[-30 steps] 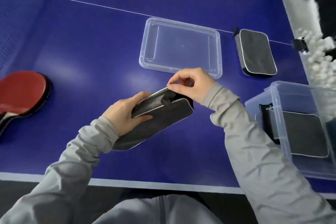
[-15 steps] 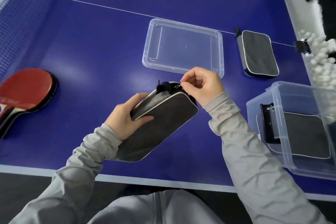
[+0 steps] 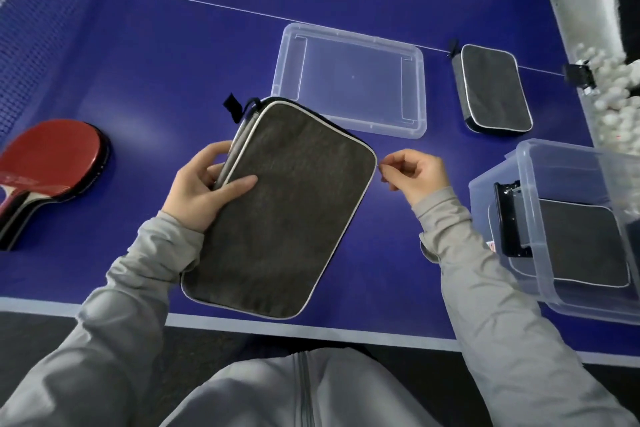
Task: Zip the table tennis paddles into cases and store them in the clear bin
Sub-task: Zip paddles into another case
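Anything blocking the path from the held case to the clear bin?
Nothing visible. The case, gripped by the left hand, has bare table between it and the clear bin; the lid lies farther back, off that line.

Grey paddle case [image 3: 277,211] in left hand [image 3: 204,189], right hand [image 3: 415,173] just beside its edge, fingers curled.

Even, fairly bright overhead light; soft glare patches on blue tabletop [image 3: 173,45]. Shadows faint. Wide-angle bending at edges, top-right corner blurred, overall slightly soft.

Left hand [image 3: 202,189] gripping, right hand [image 3: 417,174] pinched.
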The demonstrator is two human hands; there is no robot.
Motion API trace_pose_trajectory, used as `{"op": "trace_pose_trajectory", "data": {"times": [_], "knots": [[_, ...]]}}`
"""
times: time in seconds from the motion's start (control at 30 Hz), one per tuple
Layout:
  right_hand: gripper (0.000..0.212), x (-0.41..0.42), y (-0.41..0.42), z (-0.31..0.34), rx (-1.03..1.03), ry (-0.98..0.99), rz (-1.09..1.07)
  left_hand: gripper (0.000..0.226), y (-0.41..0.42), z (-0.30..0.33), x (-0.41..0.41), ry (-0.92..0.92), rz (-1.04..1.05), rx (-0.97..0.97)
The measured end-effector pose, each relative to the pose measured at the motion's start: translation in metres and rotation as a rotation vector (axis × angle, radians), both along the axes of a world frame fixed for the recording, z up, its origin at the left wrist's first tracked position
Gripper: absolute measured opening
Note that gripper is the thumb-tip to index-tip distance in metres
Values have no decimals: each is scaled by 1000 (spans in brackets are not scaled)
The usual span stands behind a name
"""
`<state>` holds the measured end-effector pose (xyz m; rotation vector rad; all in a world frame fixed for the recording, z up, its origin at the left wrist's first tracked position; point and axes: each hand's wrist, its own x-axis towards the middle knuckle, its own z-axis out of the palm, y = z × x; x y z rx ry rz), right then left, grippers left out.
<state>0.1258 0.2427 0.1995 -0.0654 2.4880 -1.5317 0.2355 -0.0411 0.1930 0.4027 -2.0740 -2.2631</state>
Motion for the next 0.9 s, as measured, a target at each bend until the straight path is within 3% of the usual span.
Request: {"op": "trace_pose_trajectory", "data": {"times": [0.43,0.6,0.9], "knots": [[5,25,7,-23,260,215,43,34,27,-48,26,-346,62,328],[1,39,9,-28,330,299,91,35,30,-57,26,-407,130,362],[3,69,7,-36,323,281,101,26,31,-66,16,-468,330,341]]}}
